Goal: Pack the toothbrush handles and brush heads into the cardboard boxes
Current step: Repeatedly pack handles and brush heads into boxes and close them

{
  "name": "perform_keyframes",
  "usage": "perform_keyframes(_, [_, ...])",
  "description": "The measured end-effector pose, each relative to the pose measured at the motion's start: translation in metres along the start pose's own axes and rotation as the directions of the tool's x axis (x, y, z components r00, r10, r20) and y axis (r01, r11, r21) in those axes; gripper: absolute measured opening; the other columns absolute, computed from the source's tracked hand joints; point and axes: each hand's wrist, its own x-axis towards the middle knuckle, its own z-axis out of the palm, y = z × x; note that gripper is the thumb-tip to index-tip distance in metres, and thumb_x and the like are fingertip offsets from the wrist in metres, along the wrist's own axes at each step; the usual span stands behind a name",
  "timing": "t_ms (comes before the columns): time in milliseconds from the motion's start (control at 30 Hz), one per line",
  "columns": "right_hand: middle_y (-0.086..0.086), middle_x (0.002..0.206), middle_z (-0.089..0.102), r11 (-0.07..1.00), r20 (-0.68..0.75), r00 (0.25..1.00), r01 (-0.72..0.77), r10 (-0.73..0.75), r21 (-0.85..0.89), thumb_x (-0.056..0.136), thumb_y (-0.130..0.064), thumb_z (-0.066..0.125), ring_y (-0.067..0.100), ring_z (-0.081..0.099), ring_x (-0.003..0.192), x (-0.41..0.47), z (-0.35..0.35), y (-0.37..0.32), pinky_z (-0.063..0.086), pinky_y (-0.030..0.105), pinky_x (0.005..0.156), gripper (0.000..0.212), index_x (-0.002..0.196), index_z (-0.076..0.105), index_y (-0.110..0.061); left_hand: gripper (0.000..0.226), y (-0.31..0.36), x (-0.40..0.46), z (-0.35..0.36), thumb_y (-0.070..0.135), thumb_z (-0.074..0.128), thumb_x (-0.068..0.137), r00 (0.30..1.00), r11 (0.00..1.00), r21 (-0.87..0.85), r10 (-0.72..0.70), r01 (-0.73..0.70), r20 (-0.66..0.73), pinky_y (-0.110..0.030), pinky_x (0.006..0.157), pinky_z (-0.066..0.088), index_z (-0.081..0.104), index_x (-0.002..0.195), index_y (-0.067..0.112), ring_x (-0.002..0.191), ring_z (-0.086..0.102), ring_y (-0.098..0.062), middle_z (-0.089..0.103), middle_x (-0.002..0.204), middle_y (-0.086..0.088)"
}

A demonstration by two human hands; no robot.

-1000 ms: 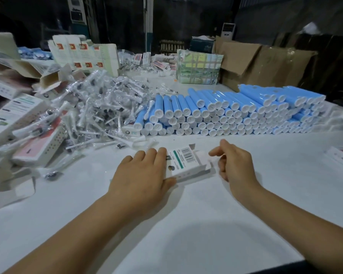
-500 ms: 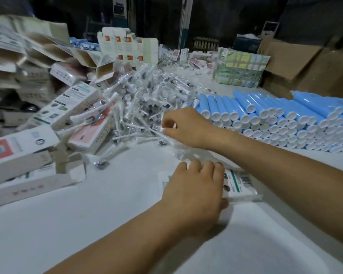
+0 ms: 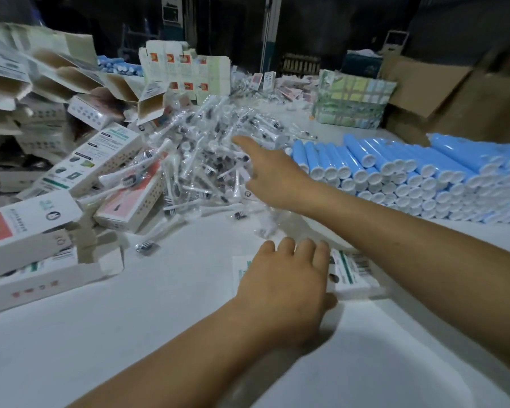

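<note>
A small white cardboard box (image 3: 352,275) with green print and a barcode lies flat on the white table (image 3: 159,313). My left hand (image 3: 283,287) rests on top of it, fingers straight. My right hand (image 3: 277,175) reaches across into the heap of plastic-wrapped brush heads (image 3: 206,148). Its index finger is straight and points up-left; the other fingers are lost among the clear wrappers. Blue toothbrush handles (image 3: 409,178) with white caps are stacked in rows to the right of that hand.
Printed boxes (image 3: 27,228), some with open flaps, are piled along the left; a pink one (image 3: 130,207) lies by the heap. A wrapped bundle (image 3: 351,101) and brown cartons (image 3: 454,98) stand at the back right. Loose brush heads (image 3: 145,245) lie near the boxes.
My right hand left the box, went up-left to the brush heads and now reaches deeper with its index finger out. My left hand stayed on the box. The view swung left.
</note>
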Motion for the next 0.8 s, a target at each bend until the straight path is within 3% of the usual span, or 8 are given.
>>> perform_keyframes(67, [0.004, 0.069, 0.058, 0.986, -0.213, 0.976, -0.015, 0.051, 0.164, 0.086, -0.004, 0.056, 0.019, 0.059, 0.062, -0.023, -0.027, 0.014, 0.048, 0.033, 0.059, 0.055, 0.135, 0.044, -0.026, 0.068, -0.002, 0.000, 0.001, 0.055, 0.040, 0.093, 1.000, 1.000, 0.000, -0.017, 0.017, 0.000, -0.041, 0.081, 0.032, 0.021, 0.140, 0.010, 0.107, 0.044, -0.031, 0.044, 0.124, -0.008])
perform_keyframes(167, [-0.001, 0.057, 0.057, 0.864, -0.477, 0.835, 0.002, 0.275, 0.503, 0.087, -0.004, 0.060, 0.016, 0.062, 0.049, -0.073, -0.063, 0.047, 0.052, 0.032, 0.046, 0.023, 0.102, 0.058, -0.022, 0.068, -0.009, 0.000, 0.001, 0.062, 0.034, 0.091, 0.997, 0.996, -0.038, -0.075, 0.075, -0.011, -0.038, 0.082, 0.034, 0.019, 0.140, 0.017, 0.109, 0.044, -0.027, 0.045, 0.126, -0.002])
perform_keyframes(300, [0.002, 0.049, 0.059, 0.477, -0.399, 0.594, 0.029, 0.699, 0.879, 0.087, -0.001, 0.059, 0.015, 0.059, 0.044, -0.138, -0.072, 0.081, 0.050, 0.025, 0.042, 0.015, 0.088, 0.055, -0.015, 0.070, -0.016, 0.000, 0.001, 0.067, 0.020, 0.088, 0.991, 0.990, -0.044, -0.134, 0.134, -0.017, -0.035, 0.083, 0.033, 0.014, 0.141, 0.022, 0.112, 0.043, -0.022, 0.041, 0.131, 0.004])
perform_keyframes(367, [0.004, 0.055, 0.061, 0.388, -0.325, 0.527, -0.010, 0.785, 0.922, 0.087, -0.001, 0.061, 0.014, 0.060, 0.045, -0.158, -0.055, 0.090, 0.048, 0.023, 0.042, 0.014, 0.087, 0.055, -0.014, 0.076, -0.016, 0.001, 0.001, 0.068, 0.008, 0.081, 0.987, 0.987, -0.032, -0.161, 0.160, -0.025, -0.034, 0.082, 0.033, 0.013, 0.142, 0.022, 0.113, 0.044, -0.020, 0.040, 0.132, 0.005])
perform_keyframes(500, [-0.001, 0.058, 0.068, 0.341, -0.241, 0.528, -0.100, 0.815, 0.935, 0.085, -0.006, 0.065, 0.005, 0.057, 0.047, -0.166, -0.022, 0.088, 0.041, 0.015, 0.043, 0.012, 0.083, 0.059, -0.015, 0.083, -0.013, 0.003, -0.001, 0.067, 0.005, 0.077, 0.980, 0.980, 0.002, -0.199, 0.199, -0.022, -0.033, 0.085, 0.035, 0.014, 0.146, 0.021, 0.115, 0.044, -0.019, 0.040, 0.136, 0.004])
perform_keyframes(633, [-0.005, 0.058, 0.068, 0.379, -0.246, 0.571, -0.125, 0.783, 0.917, 0.082, -0.005, 0.067, 0.001, 0.058, 0.053, -0.158, -0.012, 0.074, 0.045, 0.014, 0.054, 0.010, 0.082, 0.061, -0.013, 0.081, -0.010, 0.004, -0.002, 0.067, 0.008, 0.078, 0.979, 0.979, 0.023, -0.204, 0.204, -0.018, -0.032, 0.086, 0.034, 0.014, 0.145, 0.022, 0.115, 0.043, -0.019, 0.041, 0.134, 0.006])
perform_keyframes(733, [0.000, 0.081, 0.069, 0.454, -0.254, 0.622, -0.184, 0.741, 0.872, 0.083, -0.013, 0.070, 0.012, 0.066, 0.078, -0.161, -0.002, 0.065, 0.051, 0.026, 0.072, 0.011, 0.074, 0.066, -0.019, 0.080, -0.006, 0.005, 0.000, 0.067, 0.008, 0.078, 0.983, 0.983, 0.022, -0.182, 0.182, -0.018, -0.032, 0.086, 0.033, 0.012, 0.144, 0.022, 0.114, 0.042, -0.018, 0.039, 0.133, 0.006])
perform_keyframes(800, [-0.005, 0.093, 0.066, 0.516, -0.267, 0.673, -0.198, 0.689, 0.833, 0.087, -0.023, 0.067, 0.014, 0.065, 0.088, -0.162, 0.001, 0.059, 0.051, 0.024, 0.076, 0.020, 0.067, 0.069, -0.026, 0.081, -0.006, 0.007, 0.001, 0.067, 0.008, 0.077, 0.986, 0.985, 0.020, -0.168, 0.169, -0.020, -0.032, 0.086, 0.033, 0.012, 0.144, 0.022, 0.115, 0.043, -0.018, 0.040, 0.133, 0.006])
